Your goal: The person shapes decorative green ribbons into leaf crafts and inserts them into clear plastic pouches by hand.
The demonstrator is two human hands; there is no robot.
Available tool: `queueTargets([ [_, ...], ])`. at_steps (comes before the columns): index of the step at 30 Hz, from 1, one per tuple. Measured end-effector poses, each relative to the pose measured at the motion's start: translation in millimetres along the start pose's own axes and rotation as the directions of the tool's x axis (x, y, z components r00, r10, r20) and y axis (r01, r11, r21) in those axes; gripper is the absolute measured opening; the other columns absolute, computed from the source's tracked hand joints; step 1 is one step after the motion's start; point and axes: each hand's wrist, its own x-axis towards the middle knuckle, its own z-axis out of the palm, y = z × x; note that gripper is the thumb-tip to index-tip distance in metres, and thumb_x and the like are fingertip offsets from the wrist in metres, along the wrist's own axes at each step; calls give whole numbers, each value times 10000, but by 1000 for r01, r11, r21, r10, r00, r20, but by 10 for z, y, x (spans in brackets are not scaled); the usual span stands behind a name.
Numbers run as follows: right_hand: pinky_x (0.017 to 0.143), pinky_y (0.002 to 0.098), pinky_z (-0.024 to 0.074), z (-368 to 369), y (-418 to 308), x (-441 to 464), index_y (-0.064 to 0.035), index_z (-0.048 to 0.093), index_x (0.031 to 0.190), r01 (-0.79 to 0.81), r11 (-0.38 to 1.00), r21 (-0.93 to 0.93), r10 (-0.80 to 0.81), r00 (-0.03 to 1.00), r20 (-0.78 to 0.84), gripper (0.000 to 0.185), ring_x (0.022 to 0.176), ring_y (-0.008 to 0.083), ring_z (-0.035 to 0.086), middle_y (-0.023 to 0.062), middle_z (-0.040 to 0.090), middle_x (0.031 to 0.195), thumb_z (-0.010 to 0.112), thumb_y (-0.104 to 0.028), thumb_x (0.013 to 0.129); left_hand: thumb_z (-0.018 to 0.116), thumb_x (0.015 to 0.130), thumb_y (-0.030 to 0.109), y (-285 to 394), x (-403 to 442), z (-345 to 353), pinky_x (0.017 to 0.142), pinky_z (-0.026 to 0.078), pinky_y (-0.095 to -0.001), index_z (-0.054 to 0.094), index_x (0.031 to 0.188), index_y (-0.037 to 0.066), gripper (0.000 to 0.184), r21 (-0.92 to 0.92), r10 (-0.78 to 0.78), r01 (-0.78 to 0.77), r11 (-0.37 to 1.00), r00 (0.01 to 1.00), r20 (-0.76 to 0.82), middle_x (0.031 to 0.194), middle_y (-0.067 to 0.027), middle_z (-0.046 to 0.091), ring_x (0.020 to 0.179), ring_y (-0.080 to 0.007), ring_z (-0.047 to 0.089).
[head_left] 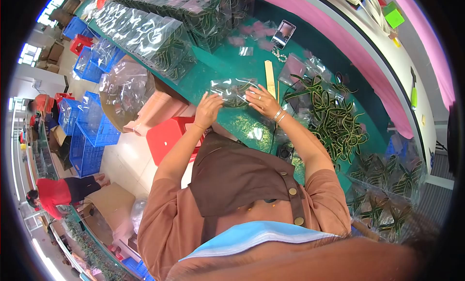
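Observation:
A clear plastic bag (233,90) with something dark green in it lies stretched between my two hands over the green table. My left hand (209,109) has its fingers closed on the bag's left end. At the other end, my right hand (262,101), wearing a ring and bracelets, pinches the bag's edge. To the right lies a heap of green straps with yellow edges (339,121). A yellow flat strip like a ruler (270,78) rests just beyond my right hand. Exactly what the bag contains is blurred by glare.
Rows of filled clear bags (140,34) stand at the table's far left. A phone (284,34) and a beaded string (279,54) lie at the back. Left of me are a red stool (167,138) and blue crates (92,121). Another person (53,191) is farther left.

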Motion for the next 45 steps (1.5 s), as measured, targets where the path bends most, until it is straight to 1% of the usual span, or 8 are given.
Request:
queueTargets([
  [1, 1116, 493, 345, 0, -1, 2, -109, 659, 1183, 11, 1000, -15, -11, 1000, -3, 348, 1284, 238, 516, 47, 618, 1286, 708, -181, 846, 761, 752, 142, 79, 42, -17, 1001, 455, -456, 679, 1044, 80, 310, 104, 18, -22, 994, 999, 36, 978, -61, 686, 1018, -250, 641],
  [14, 1113, 516, 335, 72, -47, 1, -133, 679, 1146, -4, 1000, -14, 3, 998, -64, 345, 1262, 252, 530, 29, 648, 1230, 732, -212, 814, 780, 714, 177, 73, 19, 211, 904, 489, -426, 717, 948, 112, 250, 18, -3, 4, 1000, 1000, -28, 880, -32, 655, 881, -231, 623],
  [19, 1119, 510, 332, 59, -60, 4, -121, 671, 1159, 2, 1000, -9, -3, 998, -60, 373, 1265, 261, 527, 45, 652, 1224, 742, -193, 800, 752, 743, 240, 368, 294, 77, 905, 468, -371, 701, 955, 137, 242, 188, 64, -64, 980, 998, 7, 861, 18, 622, 841, -189, 595],
  [24, 1146, 516, 291, -94, -142, 54, -69, 604, 1218, -235, 935, 265, 237, 971, 25, 428, 1331, 282, 466, 83, 596, 1321, 722, -95, 807, 754, 733, 246, 192, 162, 273, 802, 436, -360, 693, 991, 142, 285, 161, 45, -51, 986, 998, 44, 861, 31, 619, 830, -173, 578],
  [30, 1156, 516, 280, -40, -6, -21, -56, 608, 1031, -131, 958, 254, 119, 991, 61, 247, 1344, 289, 445, 80, 552, 1373, 701, -42, 803, 734, 755, 238, 442, 349, 211, 767, 425, -342, 695, 981, 146, 248, 175, 64, -65, 982, 998, 7, 849, 35, 623, 809, -167, 573],
  [38, 1149, 524, 289, -3, -36, -31, -37, 616, 1132, -124, 961, 247, 121, 992, 27, 354, 1342, 295, 448, 80, 564, 1353, 711, -50, 792, 726, 769, 243, 297, 212, 469, 745, 422, -331, 684, 959, 158, 213, 172, 67, -83, 982, 994, 92, 818, 55, 610, 794, -156, 573],
  [43, 1138, 530, 303, 52, -11, -62, -39, 627, 1086, -79, 964, 255, 95, 994, -51, 311, 1332, 307, 460, 79, 583, 1334, 716, -46, 789, 706, 797, 220, 548, 396, 438, 694, 411, -342, 660, 843, 162, 87, 109, 138, -127, 986, 986, -94, 751, 36, 565, 731, -164, 551],
  [45, 1134, 528, 309, 48, -33, -68, -37, 629, 1060, -93, 959, 266, 110, 993, -53, 286, 1327, 307, 468, 79, 591, 1325, 717, -44, 788, 700, 798, 211, 490, 382, 497, 688, 408, -344, 645, 804, 162, 75, 113, 135, -128, 985, 989, -58, 739, 31, 554, 730, -166, 549],
])
